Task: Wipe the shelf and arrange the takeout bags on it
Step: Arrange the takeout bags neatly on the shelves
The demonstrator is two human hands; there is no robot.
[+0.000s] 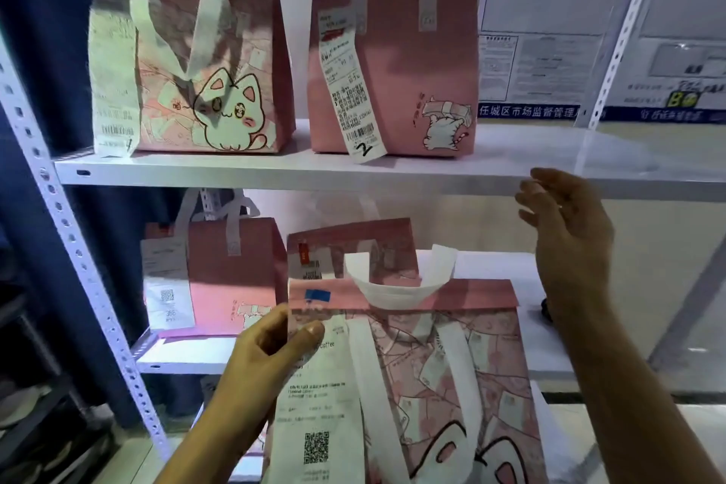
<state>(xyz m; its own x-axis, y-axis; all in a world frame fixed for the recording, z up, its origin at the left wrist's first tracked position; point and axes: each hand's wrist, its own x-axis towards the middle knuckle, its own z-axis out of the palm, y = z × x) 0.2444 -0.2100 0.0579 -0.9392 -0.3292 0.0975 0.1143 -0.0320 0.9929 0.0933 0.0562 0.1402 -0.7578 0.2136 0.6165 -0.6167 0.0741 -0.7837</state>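
My left hand (271,346) pinches the top left corner of a pink cat-print takeout bag (444,365) with white handles and a long receipt, held up in front of the lower shelf (522,334). My right hand (565,224) hovers open to the bag's upper right, just below the front edge of the upper shelf (393,173). Two pink bags stand on the upper shelf: a cat-face bag (212,67) at left and a plainer bag (396,71) marked "2" on its receipt. Two more pink bags (231,279) (353,251) stand on the lower shelf behind the held one.
White perforated uprights (63,224) frame the rack at left and right (616,51). Printed notices (542,31) hang on the wall behind the upper shelf. The right part of the upper shelf is bare. A small dark object (546,306) lies on the lower shelf at right.
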